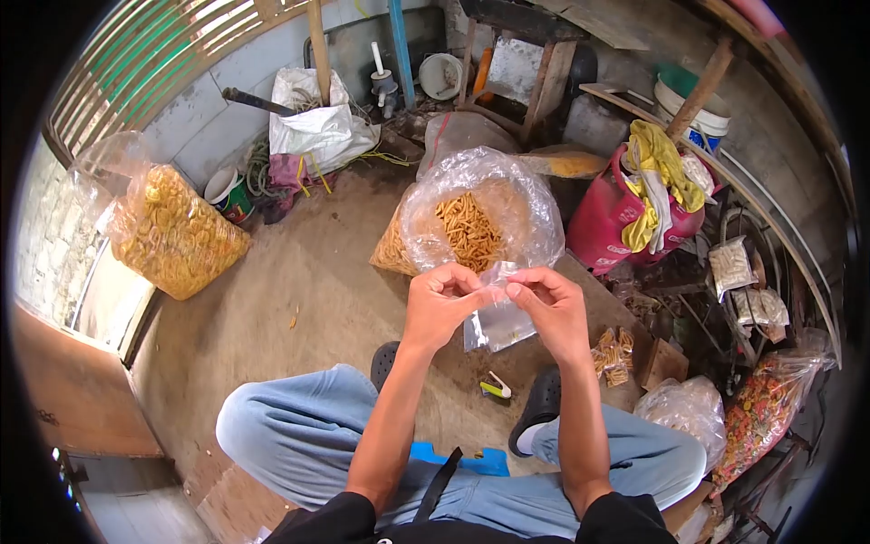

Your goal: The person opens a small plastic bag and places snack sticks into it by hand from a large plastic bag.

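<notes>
Between my hands hangs a small clear plastic bag [498, 328], its top edge pinched by the fingertips of both. My left hand [440, 306] closes thumb and forefinger on one side of it, and my right hand [551, 310] does the same on the other. Just beyond them stands a large clear bag of brown stick snacks [468, 231] with its mouth wide open. On the floor below the hands lies a small green stapler-like tool [496, 387]. Several small filled snack packets [613, 355] lie to the right of my right hand.
A big bag of yellow chips [177, 240] stands at the left. Pink drums [609, 213] draped with a yellow cloth [654, 163] are at the right. Nearer are a bag of colourful snacks [768, 403] and a bag of clear plastic [684, 412]. A white sack [313, 127] leans at the back.
</notes>
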The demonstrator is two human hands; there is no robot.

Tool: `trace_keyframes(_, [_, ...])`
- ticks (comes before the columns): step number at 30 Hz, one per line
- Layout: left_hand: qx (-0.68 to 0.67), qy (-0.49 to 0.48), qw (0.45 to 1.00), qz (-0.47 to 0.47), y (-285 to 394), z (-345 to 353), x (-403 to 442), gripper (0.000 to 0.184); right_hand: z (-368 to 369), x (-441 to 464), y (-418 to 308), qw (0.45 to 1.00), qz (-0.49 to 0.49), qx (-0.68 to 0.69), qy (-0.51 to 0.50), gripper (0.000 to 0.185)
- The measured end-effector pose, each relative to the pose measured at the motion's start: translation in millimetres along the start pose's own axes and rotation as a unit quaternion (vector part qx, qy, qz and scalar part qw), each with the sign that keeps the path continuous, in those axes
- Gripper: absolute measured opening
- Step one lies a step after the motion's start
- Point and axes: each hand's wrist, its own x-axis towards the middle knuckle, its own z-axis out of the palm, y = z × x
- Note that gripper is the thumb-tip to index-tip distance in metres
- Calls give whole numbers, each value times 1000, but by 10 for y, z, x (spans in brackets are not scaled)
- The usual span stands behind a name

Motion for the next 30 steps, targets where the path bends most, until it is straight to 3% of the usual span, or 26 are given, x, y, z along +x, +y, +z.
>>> trace_keyframes(5, [-1, 4, 1000, 16, 82, -20, -21, 29, 44, -30, -89, 997, -61, -25, 37, 24])
trace_keyframes(7, [-1, -26, 999, 22, 130, -17, -38, 32, 53, -38, -187, 966, -183, -180, 40, 29])
trace_keyframes(8, [-1, -27, 999, 22, 139, -21, -46, 32, 56, -44, -229, 966, -183, -180, 41, 29])
trace_keyframes(10, [18, -60, 998, -9, 149, -29, -60, 34, 64, -58, -285, 900, -291, -324, 24, 34])
trace_keyframes(17, [63, -130, 990, 2, 179, -24, -73, 39, 52, -79, -269, 899, -292, -323, -38, 34])
trace_keyframes(23, [127, -170, 977, 6, 194, -87, -54, 38, -8, -84, -278, 881, -330, -336, -43, 22])
trace_keyframes(25, [43, -162, 984, -52, 163, -101, -35, 33, -10, -96, -314, 876, -303, -374, -39, 15])
trace_keyframes(30, [1, -138, 986, -95, 135, -142, -29, 29, -54, -113, -253, 908, -198, -368, 34, 5])
